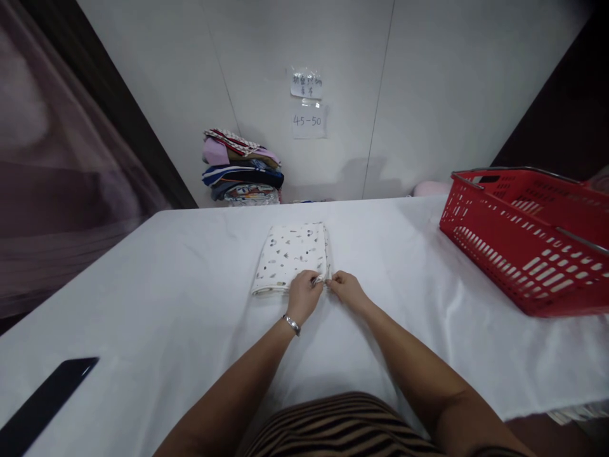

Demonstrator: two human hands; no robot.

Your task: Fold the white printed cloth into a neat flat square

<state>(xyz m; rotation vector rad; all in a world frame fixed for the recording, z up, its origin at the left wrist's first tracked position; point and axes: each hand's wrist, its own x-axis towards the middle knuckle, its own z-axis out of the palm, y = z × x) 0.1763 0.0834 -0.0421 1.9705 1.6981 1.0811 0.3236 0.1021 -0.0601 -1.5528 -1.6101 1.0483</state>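
Note:
A white cloth (291, 254) with small dark printed figures lies folded into a near-rectangle on the white-covered table (190, 330). At its near right corner my left hand (304, 296) pinches the cloth's edge, fingers closed. Just to the right, my right hand (348, 289) also pinches the same corner, its fingertips almost meeting those of the left. A bit of bunched fabric shows between the two hands. My fingers hide part of that corner. The left wrist wears a silver bracelet (292, 324).
On the table's right stands a red plastic basket (514, 254) with metal handles. A stack of folded fabrics (242, 168) is beyond the far edge, against the wall. At the lower left lies a dark flat object (47, 403). Paper signs (309, 120) hang on the wall.

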